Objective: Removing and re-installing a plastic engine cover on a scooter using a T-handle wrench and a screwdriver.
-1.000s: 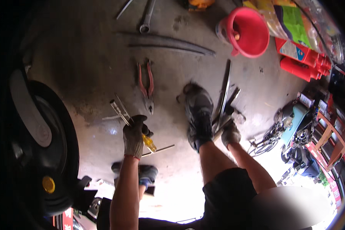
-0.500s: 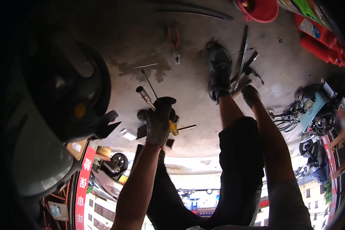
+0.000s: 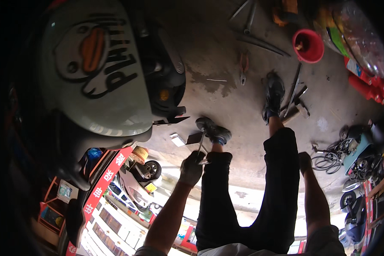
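In the head view, a grey concrete floor (image 3: pixel 243 106), darkened by a damp-looking patch (image 3: pixel 209 87), runs from deep shade at the top to strong daylight at the lower edge. A scooter (image 3: pixel 102 72) with a grey-green panel and a cartoon bird takes up the left; behind it hang a red banner (image 3: pixel 104 181) and, further out, more vehicles in the light. Coiled black cables (image 3: pixel 328 162) lie at the right beside machine parts. On the floor are red-handled pliers (image 3: pixel 244 68), a long metal bar (image 3: pixel 295 83) and, near the right shoe, a hammer (image 3: pixel 302 109). The red bucket (image 3: pixel 316 48) holds a small pale-brown item, too small to identify. Just beyond it, a clear plastic bag (image 3: pixel 367 40) has contents I cannot make out, and red bottles (image 3: pixel 367 86) lie close together below. The gloved left hand (image 3: pixel 191 168) is curled closed around a slim metal tool (image 3: pixel 201 144), whose shaft points up past the left shoe, above the floor. The gloved right hand (image 3: pixel 304 162) hangs beside the right knee; its fingers are too dark to tell how far they are curled, or whether they hold anything.
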A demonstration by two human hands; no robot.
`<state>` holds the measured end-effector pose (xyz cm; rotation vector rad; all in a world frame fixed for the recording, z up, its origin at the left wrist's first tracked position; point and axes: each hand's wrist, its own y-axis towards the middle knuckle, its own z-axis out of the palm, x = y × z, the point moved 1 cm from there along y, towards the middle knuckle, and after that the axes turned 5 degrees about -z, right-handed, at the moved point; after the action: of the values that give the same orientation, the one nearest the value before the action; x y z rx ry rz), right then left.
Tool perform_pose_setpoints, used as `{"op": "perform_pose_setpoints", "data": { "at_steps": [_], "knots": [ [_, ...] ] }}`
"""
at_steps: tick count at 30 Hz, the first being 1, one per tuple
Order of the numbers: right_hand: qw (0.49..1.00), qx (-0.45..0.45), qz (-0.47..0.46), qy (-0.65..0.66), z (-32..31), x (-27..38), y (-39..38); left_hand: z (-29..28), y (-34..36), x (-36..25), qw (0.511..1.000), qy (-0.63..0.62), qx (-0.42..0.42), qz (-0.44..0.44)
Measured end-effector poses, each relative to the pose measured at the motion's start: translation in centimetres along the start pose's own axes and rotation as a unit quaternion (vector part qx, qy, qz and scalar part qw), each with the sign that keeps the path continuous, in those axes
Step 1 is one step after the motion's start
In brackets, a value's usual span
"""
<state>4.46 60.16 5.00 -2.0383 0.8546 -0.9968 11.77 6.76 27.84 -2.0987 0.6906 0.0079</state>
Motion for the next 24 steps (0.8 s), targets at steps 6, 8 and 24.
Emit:
{"op": "perform_pose_setpoints", "data": {
  "at_steps": [6, 8, 24],
  "knots": [
    [0.798, -0.042, 0.296, 0.524, -8.0, 1.2, -6.4, -1.6, -13.8, 7.5, 0.941, -0.069, 0.036, -0.330],
    [0.809, -0.045, 0.280, 0.515, -11.2, 2.1, -8.7, -1.1, -17.8, 9.9, 0.929, -0.072, 0.048, -0.359],
    [0.843, -0.026, -0.160, -0.513, -11.3, 5.6, -15.4, 15.5, -50.0, 27.5, 0.603, -0.656, -0.121, -0.438]
  ]
}}
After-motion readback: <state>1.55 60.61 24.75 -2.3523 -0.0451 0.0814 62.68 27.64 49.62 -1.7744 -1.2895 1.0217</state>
